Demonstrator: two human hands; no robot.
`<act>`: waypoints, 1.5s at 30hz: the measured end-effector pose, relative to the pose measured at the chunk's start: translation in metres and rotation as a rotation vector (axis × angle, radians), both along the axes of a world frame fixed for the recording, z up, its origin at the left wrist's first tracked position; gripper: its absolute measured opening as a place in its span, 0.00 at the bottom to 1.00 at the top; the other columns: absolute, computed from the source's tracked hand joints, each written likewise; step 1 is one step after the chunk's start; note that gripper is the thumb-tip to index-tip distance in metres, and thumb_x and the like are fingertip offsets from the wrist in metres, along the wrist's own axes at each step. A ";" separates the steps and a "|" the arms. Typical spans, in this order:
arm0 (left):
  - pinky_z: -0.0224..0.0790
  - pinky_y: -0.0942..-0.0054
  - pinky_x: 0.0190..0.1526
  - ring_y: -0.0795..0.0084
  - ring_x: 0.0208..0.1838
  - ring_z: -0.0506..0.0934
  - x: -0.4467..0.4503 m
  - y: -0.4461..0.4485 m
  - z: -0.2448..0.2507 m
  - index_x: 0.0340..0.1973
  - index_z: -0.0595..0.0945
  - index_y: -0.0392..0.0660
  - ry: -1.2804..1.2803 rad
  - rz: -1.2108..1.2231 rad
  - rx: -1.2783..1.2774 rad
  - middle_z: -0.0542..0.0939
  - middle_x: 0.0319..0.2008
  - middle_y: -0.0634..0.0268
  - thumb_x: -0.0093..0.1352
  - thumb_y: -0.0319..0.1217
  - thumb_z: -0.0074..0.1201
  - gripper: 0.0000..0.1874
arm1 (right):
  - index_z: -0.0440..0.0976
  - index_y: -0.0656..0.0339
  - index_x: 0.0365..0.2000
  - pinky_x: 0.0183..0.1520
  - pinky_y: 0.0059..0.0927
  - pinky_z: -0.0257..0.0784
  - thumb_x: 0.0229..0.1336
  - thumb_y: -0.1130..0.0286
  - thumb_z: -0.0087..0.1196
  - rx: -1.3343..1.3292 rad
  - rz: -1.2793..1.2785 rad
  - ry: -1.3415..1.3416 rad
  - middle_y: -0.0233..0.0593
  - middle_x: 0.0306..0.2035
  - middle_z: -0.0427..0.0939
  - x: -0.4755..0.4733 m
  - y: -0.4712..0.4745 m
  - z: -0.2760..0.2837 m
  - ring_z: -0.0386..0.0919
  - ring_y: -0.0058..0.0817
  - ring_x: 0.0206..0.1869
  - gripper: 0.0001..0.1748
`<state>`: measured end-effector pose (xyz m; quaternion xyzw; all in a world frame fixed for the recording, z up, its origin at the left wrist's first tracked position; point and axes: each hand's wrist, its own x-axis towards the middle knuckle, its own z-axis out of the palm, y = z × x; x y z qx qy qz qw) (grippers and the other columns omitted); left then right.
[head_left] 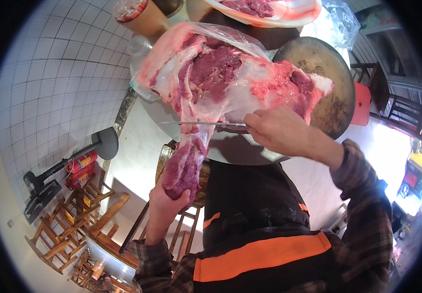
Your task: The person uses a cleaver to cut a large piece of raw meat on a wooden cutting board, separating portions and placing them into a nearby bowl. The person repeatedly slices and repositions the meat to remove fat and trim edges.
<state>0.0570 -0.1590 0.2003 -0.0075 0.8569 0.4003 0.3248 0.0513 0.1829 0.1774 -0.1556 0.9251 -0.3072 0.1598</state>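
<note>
A large piece of raw meat [214, 73] with white fat and skin lies on a round table [240, 150], partly over clear plastic. Its narrow shank end [185, 164] reaches past the table edge towards me, and my left hand [168, 201] grips the tip of it. My right hand [278, 128] is closed round the handle of a knife [211, 123], whose thin blade, seen nearly edge-on, points left across the narrow part of the meat. The handle is mostly hidden in my fingers. Whether the blade is cutting into the meat, I cannot tell.
A round wooden chopping board [315, 88] lies right of the meat, partly under it. Beyond stand a basin [288, 13] with meat, a tan container [141, 18] and a clear plastic bag [337, 22]. Wooden stools [64, 234] and fire extinguishers [80, 170] are at the left.
</note>
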 end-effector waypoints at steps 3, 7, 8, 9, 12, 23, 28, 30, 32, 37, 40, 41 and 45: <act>0.76 0.65 0.45 0.57 0.40 0.85 0.006 0.001 -0.004 0.47 0.80 0.36 0.069 -0.036 0.024 0.85 0.35 0.52 0.57 0.32 0.67 0.24 | 0.73 0.65 0.33 0.35 0.50 0.72 0.59 0.69 0.53 0.083 0.163 -0.023 0.50 0.25 0.77 -0.038 -0.001 0.027 0.78 0.52 0.31 0.08; 0.72 0.54 0.40 0.46 0.35 0.80 0.010 0.005 -0.018 0.40 0.79 0.39 0.209 -0.202 -0.058 0.81 0.30 0.52 0.54 0.34 0.67 0.21 | 0.76 0.66 0.31 0.38 0.49 0.75 0.56 0.69 0.55 0.216 0.347 -0.026 0.51 0.26 0.80 -0.075 -0.017 0.051 0.80 0.52 0.33 0.09; 0.69 0.51 0.41 0.46 0.35 0.79 0.013 0.006 -0.019 0.38 0.78 0.40 0.272 -0.212 -0.069 0.80 0.30 0.53 0.53 0.35 0.67 0.21 | 0.76 0.66 0.31 0.38 0.48 0.75 0.55 0.70 0.55 0.237 0.389 0.002 0.51 0.26 0.80 -0.081 -0.024 0.052 0.80 0.52 0.33 0.08; 0.70 0.52 0.41 0.46 0.36 0.79 0.014 0.007 -0.020 0.39 0.79 0.39 0.300 -0.239 -0.091 0.80 0.30 0.52 0.54 0.35 0.67 0.20 | 0.76 0.66 0.30 0.38 0.48 0.75 0.54 0.71 0.56 0.257 0.428 0.031 0.51 0.25 0.80 -0.086 -0.030 0.053 0.80 0.52 0.33 0.08; 0.69 0.53 0.44 0.47 0.36 0.79 0.016 0.010 -0.019 0.39 0.78 0.39 0.356 -0.296 -0.149 0.80 0.30 0.50 0.55 0.36 0.65 0.20 | 0.76 0.66 0.27 0.38 0.48 0.76 0.52 0.73 0.55 0.257 0.542 0.011 0.51 0.25 0.80 -0.097 -0.051 0.048 0.80 0.52 0.33 0.06; 0.69 0.53 0.41 0.49 0.35 0.77 0.034 0.022 -0.025 0.33 0.74 0.41 0.473 -0.196 -0.171 0.77 0.28 0.55 0.53 0.32 0.66 0.17 | 0.71 0.65 0.30 0.34 0.47 0.74 0.55 0.72 0.53 0.354 0.438 -0.072 0.48 0.26 0.77 -0.071 -0.030 0.087 0.79 0.49 0.30 0.06; 0.69 0.55 0.41 0.50 0.37 0.77 0.044 0.026 -0.030 0.34 0.74 0.41 0.509 -0.142 -0.133 0.76 0.29 0.55 0.52 0.29 0.66 0.19 | 0.67 0.64 0.30 0.32 0.47 0.73 0.53 0.74 0.55 0.424 0.455 -0.049 0.45 0.24 0.72 -0.038 -0.018 0.098 0.76 0.48 0.27 0.07; 0.69 0.58 0.42 0.55 0.38 0.76 0.046 0.027 -0.030 0.36 0.73 0.43 0.520 -0.171 -0.150 0.76 0.31 0.58 0.51 0.30 0.68 0.21 | 0.67 0.64 0.30 0.32 0.46 0.73 0.53 0.75 0.55 0.479 0.455 -0.056 0.44 0.23 0.71 -0.030 -0.020 0.101 0.76 0.47 0.26 0.07; 0.69 0.60 0.42 0.58 0.38 0.76 0.046 0.028 -0.031 0.36 0.73 0.44 0.545 -0.198 -0.156 0.75 0.31 0.60 0.50 0.30 0.69 0.22 | 0.67 0.64 0.30 0.31 0.46 0.72 0.53 0.75 0.55 0.447 0.490 -0.020 0.44 0.24 0.72 -0.027 -0.024 0.102 0.76 0.45 0.26 0.07; 0.68 0.62 0.40 0.62 0.35 0.75 0.049 0.033 -0.036 0.33 0.72 0.46 0.641 -0.241 -0.187 0.74 0.29 0.63 0.51 0.28 0.64 0.18 | 0.68 0.65 0.32 0.30 0.44 0.73 0.52 0.75 0.54 0.449 0.603 0.040 0.44 0.26 0.73 -0.032 -0.039 0.104 0.77 0.43 0.26 0.07; 0.68 0.64 0.39 0.64 0.35 0.75 0.052 0.035 -0.039 0.32 0.71 0.47 0.668 -0.219 -0.208 0.73 0.27 0.64 0.54 0.27 0.60 0.14 | 0.70 0.67 0.35 0.30 0.41 0.75 0.52 0.77 0.53 0.506 0.653 -0.002 0.44 0.27 0.75 -0.034 -0.045 0.113 0.79 0.41 0.27 0.08; 0.67 0.65 0.39 0.64 0.34 0.75 0.052 0.035 -0.040 0.31 0.71 0.47 0.685 -0.226 -0.217 0.73 0.26 0.64 0.55 0.27 0.59 0.12 | 0.70 0.67 0.35 0.29 0.41 0.75 0.52 0.77 0.53 0.522 0.664 -0.035 0.44 0.27 0.75 -0.035 -0.047 0.114 0.80 0.42 0.28 0.08; 0.67 0.62 0.44 0.60 0.39 0.76 0.055 0.035 -0.044 0.35 0.72 0.45 0.620 -0.239 -0.199 0.75 0.32 0.61 0.52 0.28 0.65 0.19 | 0.69 0.65 0.33 0.32 0.43 0.73 0.52 0.75 0.54 0.536 0.669 -0.124 0.45 0.26 0.72 -0.039 -0.055 0.118 0.77 0.43 0.27 0.08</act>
